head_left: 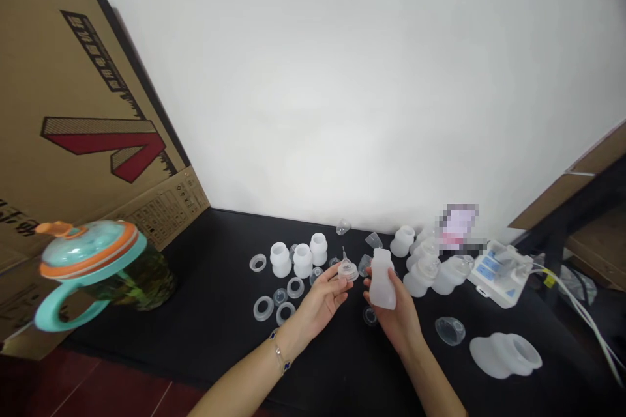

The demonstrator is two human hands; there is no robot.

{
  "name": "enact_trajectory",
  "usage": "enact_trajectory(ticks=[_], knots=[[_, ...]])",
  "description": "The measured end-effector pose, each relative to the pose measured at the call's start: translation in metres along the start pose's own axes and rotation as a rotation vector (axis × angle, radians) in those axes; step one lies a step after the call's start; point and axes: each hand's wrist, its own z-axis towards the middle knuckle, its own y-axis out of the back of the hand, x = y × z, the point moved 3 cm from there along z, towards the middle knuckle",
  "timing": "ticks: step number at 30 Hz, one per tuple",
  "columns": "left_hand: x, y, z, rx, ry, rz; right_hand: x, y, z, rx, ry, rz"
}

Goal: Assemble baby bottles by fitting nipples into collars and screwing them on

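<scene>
Our left hand (pixel 320 303) pinches a small clear plastic valve piece with a pointed tip (pixel 347 268) between thumb and fingertips; our right hand (pixel 397 320) is wrapped around a frosted white plastic bottle (pixel 382 279), holding it upright by its lower half, its open neck just right of the valve piece; the two parts are close together, though we cannot tell whether they touch. Both are lifted a little above the black counter (pixel 210 319); a thin bracelet with blue stones (pixel 280 357) sits on the left wrist. Just left of the left hand lie several clear plastic rings (pixel 263 307); beyond its fingers stand three short white bottles (pixel 300 257). Beyond the right hand a cluster of similar frosted bottles (pixel 425 267) stands beside a white device with blue labels (pixel 499 270); to that hand's right lie a clear dome-shaped cap (pixel 450 330) and a large frosted funnel-shaped piece (pixel 506 355). Well left of the left hand stands a teal mug with an orange-rimmed lid (pixel 92 267), against a brown cardboard box (pixel 73 111).
</scene>
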Motion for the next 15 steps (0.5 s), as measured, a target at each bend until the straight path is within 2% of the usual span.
enact_trajectory(ticks=[8, 15], knots=[[-0.0009, -0.0026, -0.0019, 0.039, 0.028, -0.021, 0.0005, -0.0005, -0.0019, 0.001, -0.017, 0.009], [0.0014, -0.0002, -0.0019, 0.069, 0.038, -0.011, 0.0043, -0.0038, -0.0038, 0.006, -0.077, 0.108]])
